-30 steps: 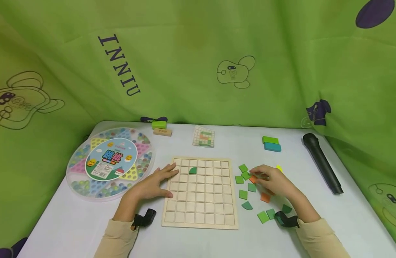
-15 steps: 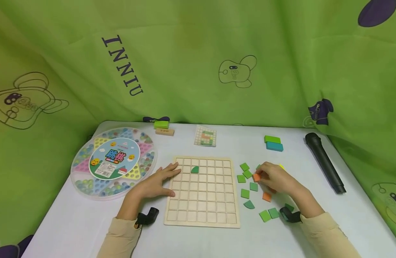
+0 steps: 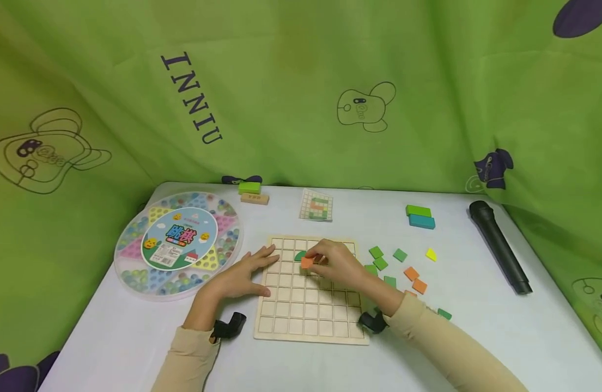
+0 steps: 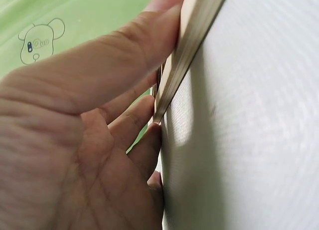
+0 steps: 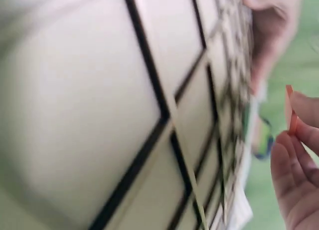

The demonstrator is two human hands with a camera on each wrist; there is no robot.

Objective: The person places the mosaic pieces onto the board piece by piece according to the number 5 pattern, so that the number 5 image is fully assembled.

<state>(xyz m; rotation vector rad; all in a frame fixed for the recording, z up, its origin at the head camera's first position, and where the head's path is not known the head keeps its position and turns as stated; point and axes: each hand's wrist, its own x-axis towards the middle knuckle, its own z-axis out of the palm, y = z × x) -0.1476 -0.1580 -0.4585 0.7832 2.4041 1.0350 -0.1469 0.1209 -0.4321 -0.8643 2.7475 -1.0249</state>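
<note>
My right hand (image 3: pixel 341 264) pinches an orange square tile (image 3: pixel 307 263) above the upper part of a wooden grid board (image 3: pixel 296 326). Beside that tile, a dark green quarter-circle piece (image 3: pixel 299 255) lies in the grid, partly covered. In the right wrist view the orange tile (image 5: pixel 289 110) is seen nearly edge-on between thumb and fingers, apart from the board. My left hand (image 3: pixel 239 277) rests at the board's left edge with fingers spread. The left wrist view shows its thumb and fingertips touching the board's side (image 4: pixel 182 48).
Loose green tiles (image 3: pixel 380 263), orange tiles (image 3: pixel 419 286) and a yellow piece (image 3: pixel 431 255) lie right of the board. A patterned card (image 3: pixel 316 206) lies behind it. Around are a round marble game box (image 3: pixel 178 245), small blocks (image 3: pixel 421 221) and a black microphone (image 3: pixel 499 245).
The right hand has picked an orange tile from the loose pieces and moved left over the board with it. The left hand stays at the board's edge. The head view has shifted slightly.
</note>
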